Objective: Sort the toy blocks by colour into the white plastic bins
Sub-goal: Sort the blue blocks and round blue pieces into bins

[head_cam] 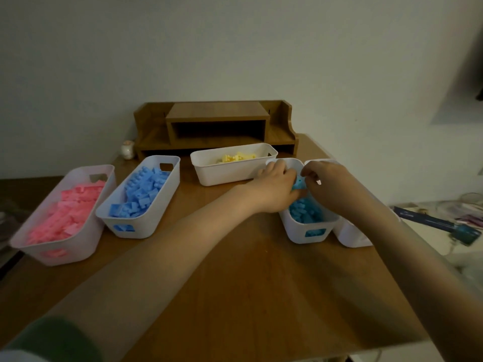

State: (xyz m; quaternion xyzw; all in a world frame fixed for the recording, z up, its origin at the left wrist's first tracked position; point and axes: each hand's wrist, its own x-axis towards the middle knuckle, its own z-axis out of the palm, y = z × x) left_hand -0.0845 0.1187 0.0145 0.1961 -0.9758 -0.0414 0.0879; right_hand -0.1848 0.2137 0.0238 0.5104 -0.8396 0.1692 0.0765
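Observation:
Both my hands meet over a white bin (305,232) of turquoise blocks (304,212) at the right of the table. My left hand (274,189) and my right hand (326,182) together pinch one turquoise block (298,184) just above that bin. A second white bin (351,235) stands right of it, its contents hidden by my right arm. Further left are a bin of pink blocks (65,212), a bin of blue blocks (142,194) and, at the back, a bin (230,173) with yellow blocks (236,157).
A wooden desk organiser (217,125) stands against the wall behind the bins, with a small pale figurine (127,149) to its left. The wooden table (235,283) ends just right of the bins; a cluttered surface (444,226) lies beyond.

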